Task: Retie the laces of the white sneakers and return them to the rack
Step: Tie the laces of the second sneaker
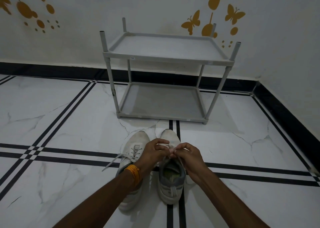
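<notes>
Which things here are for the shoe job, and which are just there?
For the job: right white lace-up sneaker, being tied by left hand and right hand; left white sneaker with loose laces; grey plastic two-shelf rack.

Just there: yellow butterfly wall stickers; orange thread wristband.

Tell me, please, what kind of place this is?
Probably a room or entryway in a home. A small grey shoe rack stands against a white wall with golden butterfly decals, and the floor is marble-look tile with black stripes.
</notes>
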